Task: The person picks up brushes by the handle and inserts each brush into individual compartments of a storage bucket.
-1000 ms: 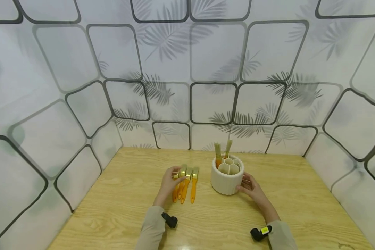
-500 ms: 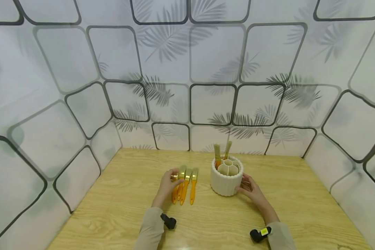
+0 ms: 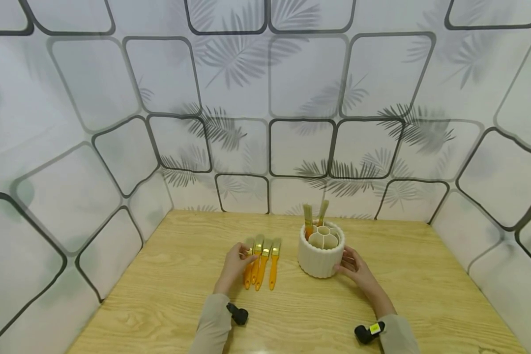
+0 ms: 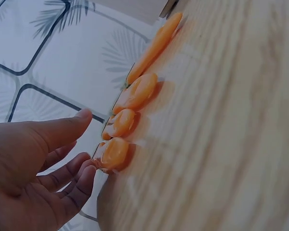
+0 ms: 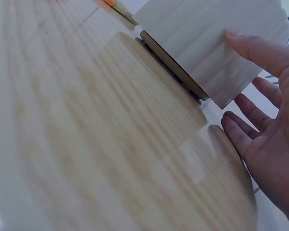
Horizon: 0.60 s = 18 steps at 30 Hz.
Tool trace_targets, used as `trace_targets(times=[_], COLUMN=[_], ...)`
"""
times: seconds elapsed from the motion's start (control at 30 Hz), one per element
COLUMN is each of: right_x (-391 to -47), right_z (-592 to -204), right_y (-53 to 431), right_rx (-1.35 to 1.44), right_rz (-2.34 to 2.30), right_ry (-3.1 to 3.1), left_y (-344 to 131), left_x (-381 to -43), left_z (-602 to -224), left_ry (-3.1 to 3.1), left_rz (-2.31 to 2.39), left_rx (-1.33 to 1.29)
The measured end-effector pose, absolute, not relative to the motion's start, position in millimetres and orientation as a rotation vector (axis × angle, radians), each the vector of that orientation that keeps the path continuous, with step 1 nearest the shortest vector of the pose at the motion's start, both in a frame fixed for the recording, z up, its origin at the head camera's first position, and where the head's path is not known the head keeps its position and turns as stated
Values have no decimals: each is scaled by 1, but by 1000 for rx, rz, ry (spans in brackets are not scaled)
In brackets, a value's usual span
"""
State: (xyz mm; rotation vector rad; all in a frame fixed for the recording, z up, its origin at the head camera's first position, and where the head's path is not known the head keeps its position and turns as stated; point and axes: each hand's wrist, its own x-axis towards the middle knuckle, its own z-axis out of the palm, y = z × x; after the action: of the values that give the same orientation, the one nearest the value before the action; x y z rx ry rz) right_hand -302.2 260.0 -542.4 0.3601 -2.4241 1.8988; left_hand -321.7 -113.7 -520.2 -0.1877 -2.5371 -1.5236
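Note:
Several flat paintbrushes with orange handles (image 3: pixel 272 275) lie side by side on the table, bristles pointing away. My left hand (image 3: pixel 233 264) is over the leftmost paintbrush (image 3: pixel 247 280), fingers loosely bent around its metal band. In the left wrist view, a gap shows between the thumb (image 4: pixel 67 131) and the fingers, whose tips are right at the nearest orange handle (image 4: pixel 114 154). A round, ribbed white brush holder (image 3: pixel 320 260) stands upright to the right, with two paintbrushes (image 3: pixel 308 216) in its compartments. My right hand (image 3: pixel 356 268) touches its right side, thumb (image 5: pixel 260 50) laid on the wall, other fingers spread.
The wood-grain table (image 3: pixel 181 305) meets patterned walls (image 3: pixel 243 147) at the back and both sides. A small black camera (image 3: pixel 237 313) is on the left sleeve, and another black camera (image 3: pixel 368 333) on the right one.
My left hand has drawn slightly back and left, its thumb moving off the neighbouring brushes, so the leftmost brush's bristles now show. The right hand and holder stay put.

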Motion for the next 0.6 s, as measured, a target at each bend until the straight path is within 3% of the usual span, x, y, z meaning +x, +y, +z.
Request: trace_targets(times=[0.6], right_x=[-302], right_z=[-542], right_y=[259], right_rx=[377], right_rz=[1924], right_ry=[-2405], left_y=[-119], left_x=[-321], left_z=[-524], left_ry=[-2560], left_rz=[-1522], left_rx=[-90])
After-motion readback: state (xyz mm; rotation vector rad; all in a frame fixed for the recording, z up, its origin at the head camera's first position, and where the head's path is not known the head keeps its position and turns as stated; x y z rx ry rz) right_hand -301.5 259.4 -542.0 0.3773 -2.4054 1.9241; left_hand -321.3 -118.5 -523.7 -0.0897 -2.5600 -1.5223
